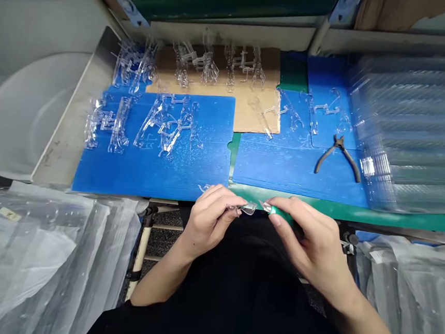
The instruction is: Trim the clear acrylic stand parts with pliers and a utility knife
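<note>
My left hand (211, 215) is closed in a pinch on a small clear plastic part (249, 208), whose curved end sticks out to the right. Facing it, my right hand (310, 232) grips a green-handled knife (281, 212) with a short pale tip pointing left. Only a small gap separates that tip from the clear part. Both hands are in front of the bench's near edge, above my lap. Behind them, clear moulded plastic pieces on sprues (171, 123) lie in clusters on blue sheets (198, 178).
Wire cutters (338, 151) rest with handles spread on the right blue sheet. Beside them stands a stack of clear ribbed trays (423, 138). Brown cardboard (256, 110) lies at the back. A white tub (20, 118) is at left, and plastic bags (35, 254) hang below the bench.
</note>
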Motion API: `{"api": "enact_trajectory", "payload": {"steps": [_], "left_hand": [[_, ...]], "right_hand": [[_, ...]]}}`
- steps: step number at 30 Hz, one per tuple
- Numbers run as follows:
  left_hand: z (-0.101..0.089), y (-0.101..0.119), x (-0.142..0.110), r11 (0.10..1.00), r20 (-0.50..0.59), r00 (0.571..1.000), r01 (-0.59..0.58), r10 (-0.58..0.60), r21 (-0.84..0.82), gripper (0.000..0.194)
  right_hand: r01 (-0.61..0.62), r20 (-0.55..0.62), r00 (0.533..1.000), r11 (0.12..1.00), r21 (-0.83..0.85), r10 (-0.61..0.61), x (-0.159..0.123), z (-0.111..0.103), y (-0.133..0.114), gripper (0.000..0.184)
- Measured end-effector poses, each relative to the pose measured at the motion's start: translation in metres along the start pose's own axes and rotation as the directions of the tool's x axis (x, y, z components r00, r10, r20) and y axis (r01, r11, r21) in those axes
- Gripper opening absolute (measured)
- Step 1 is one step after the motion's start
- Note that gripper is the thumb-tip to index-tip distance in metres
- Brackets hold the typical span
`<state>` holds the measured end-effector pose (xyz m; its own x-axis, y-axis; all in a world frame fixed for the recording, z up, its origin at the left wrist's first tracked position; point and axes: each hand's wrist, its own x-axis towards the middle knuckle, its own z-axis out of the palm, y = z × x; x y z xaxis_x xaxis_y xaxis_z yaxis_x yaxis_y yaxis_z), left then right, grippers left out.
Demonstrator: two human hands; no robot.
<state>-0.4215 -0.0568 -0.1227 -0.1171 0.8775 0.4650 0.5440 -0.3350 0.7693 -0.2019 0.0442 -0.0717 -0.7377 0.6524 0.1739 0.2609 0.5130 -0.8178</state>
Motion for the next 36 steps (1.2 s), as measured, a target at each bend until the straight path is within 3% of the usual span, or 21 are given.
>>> {"api": "enact_trajectory", "payload": {"steps": [4,8,24,29,33,36], "left_hand": [[-0.007,0.007,-0.003,0.994,0.012,1.0,-0.004,0.003,0.106,0.015],[-0.009,0.009,-0.003,0.996,0.015,1.0,-0.005,0.003,0.089,0.015],[-0.003,0.011,0.005,0.995,0.063,0.998,-0.036,0.03,0.092,0.012],[0.0,0.014,0.005,1.0,0.06,0.998,-0.01,0.009,0.016,0.01],[0.004,0.014,0.002,0.974,0.065,0.993,0.113,-0.102,-0.195,0.013],[0.005,0.014,0.0,0.888,0.145,0.969,0.24,-0.198,-0.393,0.02]], "right_hand": [[0.053,0.05,0.998,0.99,-0.13,-0.047,-0.005,-0.006,-0.007,0.026],[0.065,0.064,0.996,0.984,-0.166,-0.055,-0.01,-0.01,-0.011,0.026],[-0.025,0.057,0.998,0.992,-0.122,0.032,-0.008,-0.016,-0.001,0.019],[-0.106,-0.087,0.992,0.978,-0.18,0.092,0.007,-0.012,0.02,0.013],[-0.128,-0.071,0.99,0.987,-0.1,0.121,0.01,-0.011,0.02,0.011],[-0.047,-0.032,0.998,0.999,-0.028,0.046,0.006,-0.01,0.012,0.021]]}}
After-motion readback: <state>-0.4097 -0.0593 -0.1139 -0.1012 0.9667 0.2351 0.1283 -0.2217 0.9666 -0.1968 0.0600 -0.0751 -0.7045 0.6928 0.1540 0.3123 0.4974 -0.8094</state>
